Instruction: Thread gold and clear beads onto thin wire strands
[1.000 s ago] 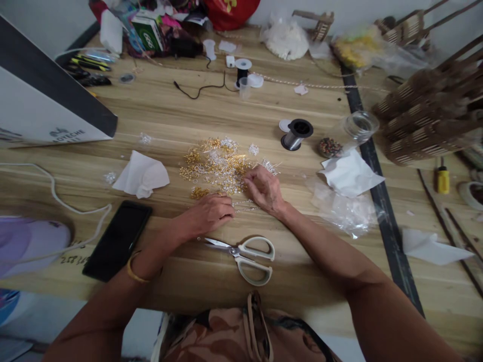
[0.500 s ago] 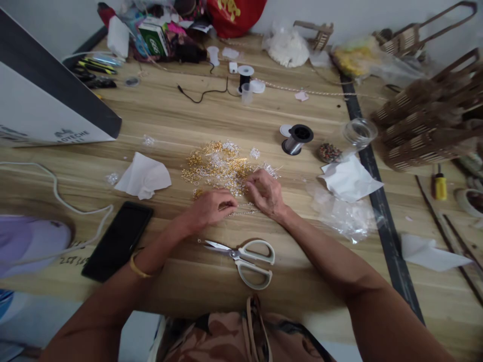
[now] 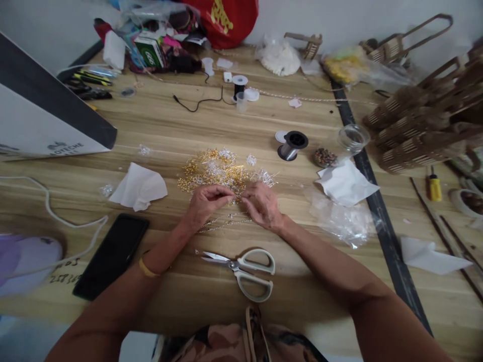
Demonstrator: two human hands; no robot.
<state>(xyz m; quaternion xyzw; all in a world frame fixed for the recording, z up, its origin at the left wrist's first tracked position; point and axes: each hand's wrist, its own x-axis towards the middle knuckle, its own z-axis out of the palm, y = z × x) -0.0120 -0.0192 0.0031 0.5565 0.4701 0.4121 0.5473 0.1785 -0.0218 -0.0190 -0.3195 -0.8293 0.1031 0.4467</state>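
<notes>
On the far left, a big white and dark gray box [image 3: 49, 110] stands on the wooden tabletop [image 3: 151, 128]. A white cord [image 3: 56, 225] loops in front of it, and a black phone [image 3: 111, 256] lies next to the person's left arm. Behind the phone is a crumpled white paper [image 3: 138, 187].

Next comes the left hand [image 3: 209, 203]. Its thumb and fingers are narrow, with the tips close together. Just behind the hands is a messy pile of gold and silver bits [image 3: 222, 168], with tiny rings and pins in it. A thin chain [image 3: 226, 224] lies in front of the pile, and its right end goes under the right hand [image 3: 264, 206]. That hand is curled, with its fingertips narrow too and right by the left ones, at the front of the pile. I cannot tell if the fingers are pinching something tiny.

Scissors [image 3: 241, 269] with cream handles lie nearer the person, blades pointing left and a little apart.

More to the right are a black spool of silver wire [image 3: 290, 148], a clear jar [image 3: 354, 138] with small dark beads [image 3: 325, 157] at its bottom, a white sheet [image 3: 345, 183] and a shiny clear plastic bag [image 3: 343, 218]. Brown baskets [image 3: 418, 130] sit together past the jar, and a yellow screwdriver [image 3: 435, 187] is near the right edge
</notes>
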